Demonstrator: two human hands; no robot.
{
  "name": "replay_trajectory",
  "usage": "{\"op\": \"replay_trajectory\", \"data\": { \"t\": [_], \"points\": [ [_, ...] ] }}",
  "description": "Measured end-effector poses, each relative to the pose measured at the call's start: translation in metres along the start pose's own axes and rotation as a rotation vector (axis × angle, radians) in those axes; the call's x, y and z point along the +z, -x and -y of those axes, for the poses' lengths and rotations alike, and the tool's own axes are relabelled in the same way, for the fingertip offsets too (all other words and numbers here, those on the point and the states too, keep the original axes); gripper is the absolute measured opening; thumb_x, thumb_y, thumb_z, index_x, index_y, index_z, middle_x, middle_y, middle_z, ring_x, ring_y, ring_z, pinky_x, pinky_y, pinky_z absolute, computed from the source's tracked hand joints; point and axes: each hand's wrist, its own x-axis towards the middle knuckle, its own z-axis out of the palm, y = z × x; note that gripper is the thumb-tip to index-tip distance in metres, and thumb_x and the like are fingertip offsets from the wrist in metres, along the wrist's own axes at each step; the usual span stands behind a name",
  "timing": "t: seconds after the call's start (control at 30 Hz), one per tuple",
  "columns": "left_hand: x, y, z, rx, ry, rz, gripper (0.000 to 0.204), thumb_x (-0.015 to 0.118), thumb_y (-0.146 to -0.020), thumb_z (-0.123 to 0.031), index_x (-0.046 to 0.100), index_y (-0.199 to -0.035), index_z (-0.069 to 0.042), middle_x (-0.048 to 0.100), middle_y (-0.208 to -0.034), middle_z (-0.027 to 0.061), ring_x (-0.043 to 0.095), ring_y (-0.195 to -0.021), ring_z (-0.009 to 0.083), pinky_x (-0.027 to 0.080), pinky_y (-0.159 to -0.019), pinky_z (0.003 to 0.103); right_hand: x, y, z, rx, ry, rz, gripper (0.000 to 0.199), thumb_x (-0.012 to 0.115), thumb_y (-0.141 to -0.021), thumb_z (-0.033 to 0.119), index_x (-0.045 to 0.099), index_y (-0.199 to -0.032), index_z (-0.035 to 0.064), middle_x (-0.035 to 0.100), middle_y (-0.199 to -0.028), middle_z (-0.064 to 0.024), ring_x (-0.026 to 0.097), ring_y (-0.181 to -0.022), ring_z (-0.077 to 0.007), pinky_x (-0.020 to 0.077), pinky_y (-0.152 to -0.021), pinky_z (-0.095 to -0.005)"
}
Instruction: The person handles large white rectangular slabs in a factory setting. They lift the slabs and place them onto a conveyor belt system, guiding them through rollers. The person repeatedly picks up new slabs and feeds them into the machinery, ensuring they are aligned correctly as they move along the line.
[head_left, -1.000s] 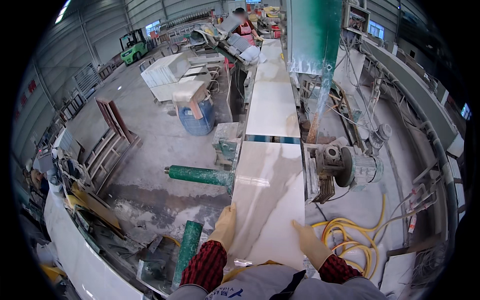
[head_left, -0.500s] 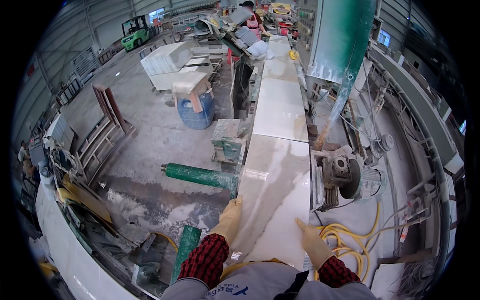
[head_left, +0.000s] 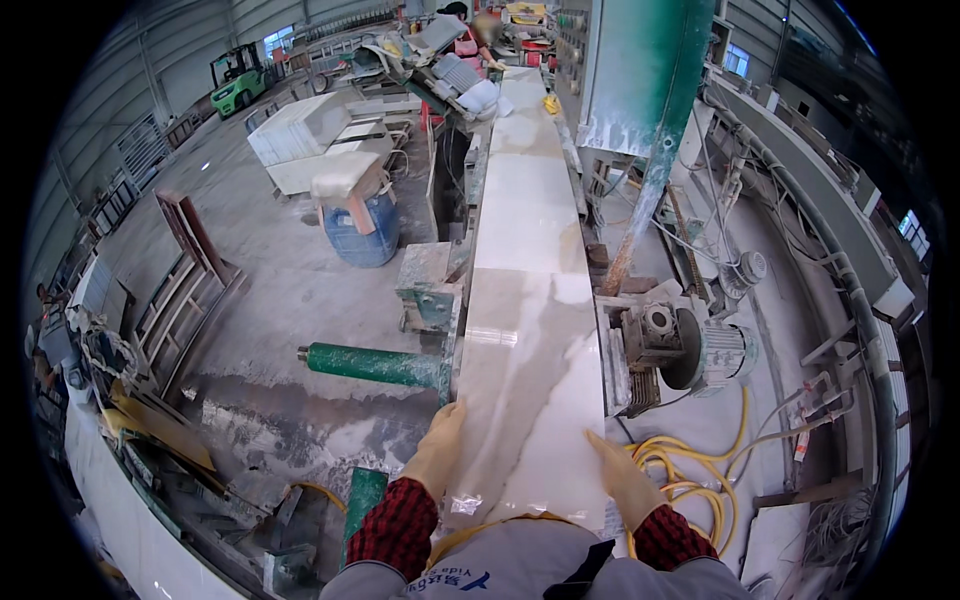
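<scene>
A polished white stone slab (head_left: 535, 370) with grey-brown veining lies lengthwise in front of me, its near end against my waist. My left hand (head_left: 437, 448), in a cream glove, grips its left edge near the front. Across from it, my right hand (head_left: 617, 480), gloved alike, holds the right edge, thumb side up; the fingers beneath are hidden. Beyond a seam, a second pale slab (head_left: 528, 210) continues the row along the narrow line, with more slabs farther off.
Left are a green roller (head_left: 375, 365), a blue drum (head_left: 362, 235) and stacked slabs (head_left: 300, 135). On the right stand a motor (head_left: 720, 350), a coiled yellow hose (head_left: 690, 475) and a green machine housing (head_left: 645, 80). A person (head_left: 465, 40) works at the far end.
The view has turned slightly, so the scene sits farther left. Both hands stay at the slab's edges, and the slab keeps its place on the line. The far person leans lower.
</scene>
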Motion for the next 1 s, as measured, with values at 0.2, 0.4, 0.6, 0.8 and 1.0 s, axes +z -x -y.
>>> {"op": "replay_trajectory", "data": {
  "t": [0.2, 0.4, 0.6, 0.8, 1.0],
  "points": [
    [-0.049, 0.065, 0.046, -0.289, 0.426, 0.574, 0.064, 0.061, -0.112, -0.046, 0.057, -0.154, 0.002, 0.066, -0.152, 0.0170, 0.069, -0.134, 0.0298, 0.055, -0.114, 0.044, 0.000, 0.096, -0.013, 0.153, -0.244, 0.142, 0.051, 0.063, -0.109, 0.027, 0.058, -0.154, 0.0025, 0.072, -0.136, -0.0258, 0.073, -0.118, -0.0378, 0.0584, -0.102, -0.0443],
    [-0.047, 0.149, 0.094, -0.290, 0.527, 0.337, 0.061, 0.067, -0.109, -0.046, 0.067, -0.141, 0.005, 0.075, -0.135, 0.0129, 0.074, -0.120, 0.0263, 0.062, -0.102, 0.042, 0.023, 0.092, -0.006, 0.368, 0.012, -0.032, 0.062, 0.064, -0.107, 0.040, 0.054, -0.158, 0.0059, 0.071, -0.136, -0.0278, 0.072, -0.118, -0.0433, 0.0559, -0.106, -0.0471],
    [-0.029, 0.166, 0.054, -0.146, 0.337, 0.173, 0.065, 0.074, -0.101, -0.051, 0.073, -0.133, 0.005, 0.077, -0.126, 0.0142, 0.073, -0.108, 0.0235, 0.056, -0.091, 0.038, 0.030, 0.090, -0.015, 0.369, -0.131, -0.163, 0.054, 0.060, -0.111, 0.035, 0.057, -0.155, 0.0038, 0.069, -0.140, -0.0236, 0.071, -0.120, -0.0371, 0.0555, -0.106, -0.0444],
    [-0.006, 0.136, 0.108, -0.099, 0.659, 0.083, 0.067, 0.067, -0.105, -0.055, 0.071, -0.138, 0.002, 0.076, -0.131, 0.0138, 0.073, -0.114, 0.0238, 0.057, -0.095, 0.036, 0.033, 0.094, -0.034, 0.340, -0.260, -0.080, 0.047, 0.057, -0.114, 0.030, 0.060, -0.152, 0.0017, 0.068, -0.143, -0.0195, 0.071, -0.122, -0.0309, 0.0550, -0.107, -0.0418],
    [0.001, 0.146, 0.094, -0.125, 0.823, -0.031, 0.060, 0.068, -0.106, -0.047, 0.066, -0.141, 0.001, 0.073, -0.138, 0.0171, 0.072, -0.126, 0.0289, 0.058, -0.110, 0.041, 0.072, 0.103, -0.035, 0.537, -0.631, 0.271, 0.050, 0.055, -0.116, 0.033, 0.056, -0.158, 0.0063, 0.067, -0.147, -0.0181, 0.072, -0.121, -0.0275, 0.0556, -0.105, -0.0391]
  ]
}}
